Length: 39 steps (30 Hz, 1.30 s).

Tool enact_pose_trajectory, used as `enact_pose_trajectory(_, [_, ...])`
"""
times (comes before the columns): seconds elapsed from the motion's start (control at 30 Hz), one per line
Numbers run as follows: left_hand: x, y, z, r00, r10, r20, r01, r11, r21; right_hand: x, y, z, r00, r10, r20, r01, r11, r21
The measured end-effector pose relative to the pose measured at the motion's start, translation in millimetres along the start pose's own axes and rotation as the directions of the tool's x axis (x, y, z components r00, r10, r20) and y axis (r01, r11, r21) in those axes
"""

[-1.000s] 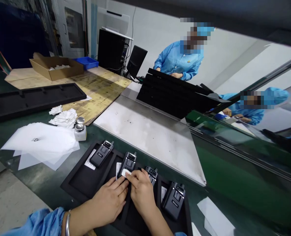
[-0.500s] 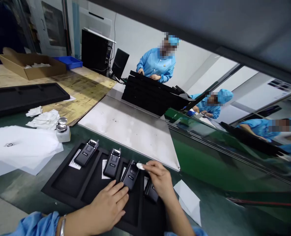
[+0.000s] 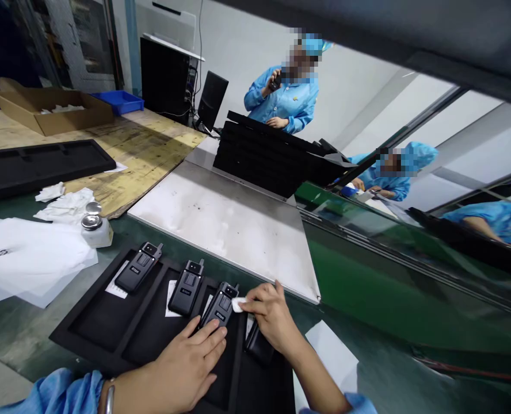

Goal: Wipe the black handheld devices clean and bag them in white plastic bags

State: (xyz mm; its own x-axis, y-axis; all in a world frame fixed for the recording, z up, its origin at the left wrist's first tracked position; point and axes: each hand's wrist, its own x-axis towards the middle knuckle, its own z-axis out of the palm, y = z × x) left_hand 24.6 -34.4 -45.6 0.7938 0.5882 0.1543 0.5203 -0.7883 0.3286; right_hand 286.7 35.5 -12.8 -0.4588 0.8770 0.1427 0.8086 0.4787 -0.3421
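Black handheld radios marked "Riton" lie face down in a black foam tray [image 3: 124,339]. My left hand [image 3: 186,362] is open and flat, its fingertips on the lower end of the third radio [image 3: 219,307]. A white cotton pad [image 3: 238,305] is pinched in my right hand [image 3: 268,316], at the right side of that radio near its top. To the left lie a second radio [image 3: 186,290] and another radio [image 3: 138,269]. A fourth radio [image 3: 259,345] is partly hidden under my right hand. Paper slips [image 3: 118,282] show beneath the radios.
At left stand a pump bottle [image 3: 96,233], crumpled wipes [image 3: 68,206] and white sheets [image 3: 31,247]. A white board [image 3: 225,218] lies behind the tray. Farther off are stacked black trays [image 3: 259,155], a cardboard box [image 3: 57,118] and co-workers in blue. Paper [image 3: 331,351] lies at right.
My right hand has moved the cotton pad from the third radio's top down along its right side. My left hand stays on its lower end. The far co-worker has raised a black device.
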Motion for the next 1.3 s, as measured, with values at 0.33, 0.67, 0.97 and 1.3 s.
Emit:
enact_pose_trajectory(0.33, [-6,2,10.4,0.979,0.113,-0.170,-0.090,0.986,0.138,-23,-75,53,0.905,0.182,-0.384,-0.161,0.983,0.087])
enact_pose_trajectory(0.67, [-15,3,13.1,0.939,0.181,-0.293,-0.172,0.983,0.058,-59,-71,37,0.956,0.166,-0.242,-0.112,0.969,0.221])
enact_pose_trajectory(0.97, [42,48,26.0,0.969,0.238,-0.061,-0.235,0.971,0.048,-61,42,-23,0.916,0.230,-0.329,-0.213,0.973,0.088])
enact_pose_trajectory(1.3, [50,46,37.8,0.975,0.221,-0.007,-0.221,0.975,0.022,-61,61,-26,0.986,0.160,-0.050,-0.158,0.986,0.048])
